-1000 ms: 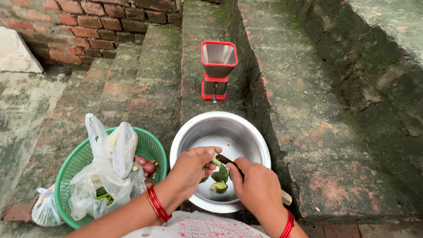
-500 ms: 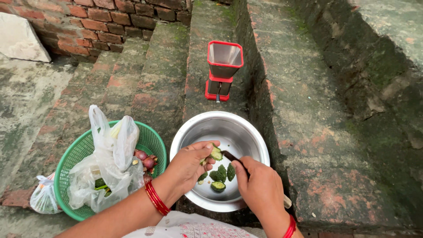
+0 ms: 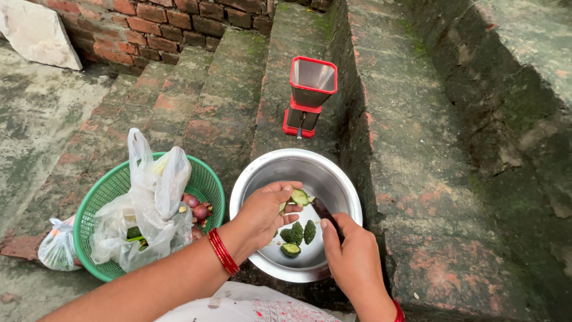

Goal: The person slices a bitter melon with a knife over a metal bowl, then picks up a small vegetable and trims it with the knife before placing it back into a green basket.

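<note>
Low in the middle of the frame, the left hand (image 3: pixel 265 211) is pinching a small green gourd piece (image 3: pixel 300 197) between thumb and fingertips, holding it over the steel bowl (image 3: pixel 256 179), while the right hand (image 3: pixel 351 256) is closing around the handle of a dark-bladed knife (image 3: pixel 325 210) whose blade is meeting the cut face of that piece. Three ridged green slices (image 3: pixel 298 235) are lying on the bowl's floor just under the hands. To my eye, slicing is the step in hand, and doing it well means keeping the piece above the bowl's centre so each slice is dropping inside, drawing the blade in short strokes, and tucking the left thumb back from the edge as the piece is getting shorter. At lower left a green basket (image 3: pixel 205 179) is sitting just beside the bowl, holding a clear plastic bag (image 3: pixel 149 206) and some reddish onions (image 3: pixel 198 209). Upper centre, a red-rimmed chopper (image 3: pixel 311 95) is standing upright on the mossy brick step (image 3: pixel 226 101).
</note>
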